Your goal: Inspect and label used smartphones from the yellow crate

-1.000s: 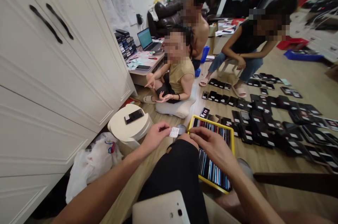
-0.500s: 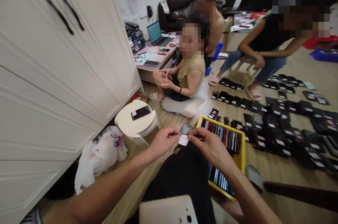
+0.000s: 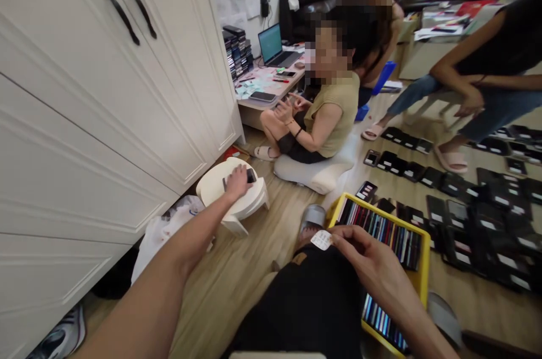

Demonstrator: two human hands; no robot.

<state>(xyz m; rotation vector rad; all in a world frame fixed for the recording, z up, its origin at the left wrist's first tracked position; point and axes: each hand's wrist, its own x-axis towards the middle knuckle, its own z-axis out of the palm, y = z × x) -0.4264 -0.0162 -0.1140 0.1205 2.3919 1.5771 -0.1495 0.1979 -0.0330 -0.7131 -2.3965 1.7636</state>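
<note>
My left hand reaches over a dark phone on the small white stool. Its fingers lie across the phone and grip it, hiding much of the screen. Between the thumb and fingers of my right hand is a small white sticker label with printed marks, held above my black-clad leg. At the bottom edge, only a sliver of a pale phone shows on my lap.
A yellow crate packed with upright phones stands right of my leg. Rows of dark phones cover the floor at right. One person sits ahead by a low desk with a laptop; two others are behind. White cabinets line the left.
My left hand has let go of the label and moved left and forward onto the phone on the stool. My right hand keeps the label. The view has turned left.
</note>
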